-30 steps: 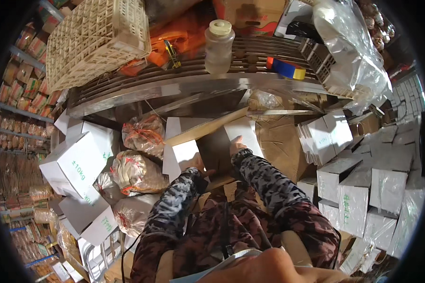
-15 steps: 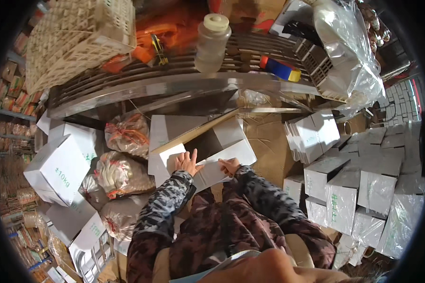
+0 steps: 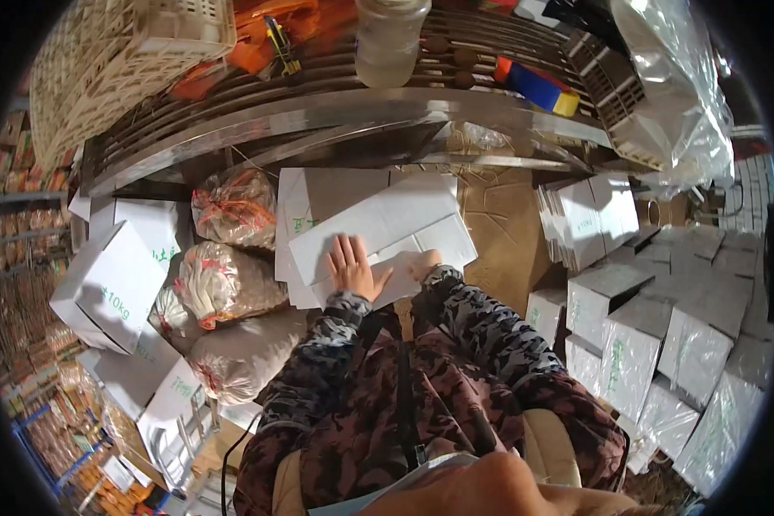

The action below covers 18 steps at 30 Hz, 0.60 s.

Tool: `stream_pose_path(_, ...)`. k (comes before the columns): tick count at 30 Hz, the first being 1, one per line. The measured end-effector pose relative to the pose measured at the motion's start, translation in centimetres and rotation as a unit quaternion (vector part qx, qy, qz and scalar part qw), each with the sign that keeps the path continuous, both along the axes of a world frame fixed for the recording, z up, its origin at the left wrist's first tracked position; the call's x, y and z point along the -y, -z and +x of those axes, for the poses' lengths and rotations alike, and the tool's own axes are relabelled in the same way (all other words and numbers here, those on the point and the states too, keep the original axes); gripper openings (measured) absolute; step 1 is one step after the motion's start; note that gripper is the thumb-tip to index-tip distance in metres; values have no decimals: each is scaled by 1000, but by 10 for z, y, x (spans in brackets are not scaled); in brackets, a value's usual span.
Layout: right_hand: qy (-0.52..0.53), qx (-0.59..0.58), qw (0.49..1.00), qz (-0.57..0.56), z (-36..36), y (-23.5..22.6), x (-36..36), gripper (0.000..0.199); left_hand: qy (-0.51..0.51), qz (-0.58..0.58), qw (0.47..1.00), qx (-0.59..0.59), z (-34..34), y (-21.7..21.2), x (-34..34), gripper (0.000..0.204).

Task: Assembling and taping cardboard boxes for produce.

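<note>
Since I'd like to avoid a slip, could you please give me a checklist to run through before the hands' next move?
1. Left hand flat on the white carton: ok.
2. Right hand at the carton's near side: ok.
3. Right hand's grip: cannot tell, too unclear.
4. Carton's opening covered by its panels: ok.
5. Carton's contents: cannot tell, hidden.
6. Clear jar upright on the slatted bench: ok.

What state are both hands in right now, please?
Left hand: open, spread flat on the white carton.
Right hand: curled at the carton, grip cannot be told.
</note>
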State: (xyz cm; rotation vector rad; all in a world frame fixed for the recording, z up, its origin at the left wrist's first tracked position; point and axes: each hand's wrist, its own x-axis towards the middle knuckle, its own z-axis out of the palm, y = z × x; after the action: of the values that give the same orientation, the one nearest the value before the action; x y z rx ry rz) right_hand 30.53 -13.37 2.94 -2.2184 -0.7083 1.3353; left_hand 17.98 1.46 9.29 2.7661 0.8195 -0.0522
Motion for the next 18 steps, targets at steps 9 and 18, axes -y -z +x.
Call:
stream_pose_path(9,7,305,888,344,118,-149,11,13,-87,-43,993,-64,-43,17,33,104)
stream_pose_path(18,-66,580,792,-179,421,-237,-41,74,-115,-37,993,7,-28,32,52,93)
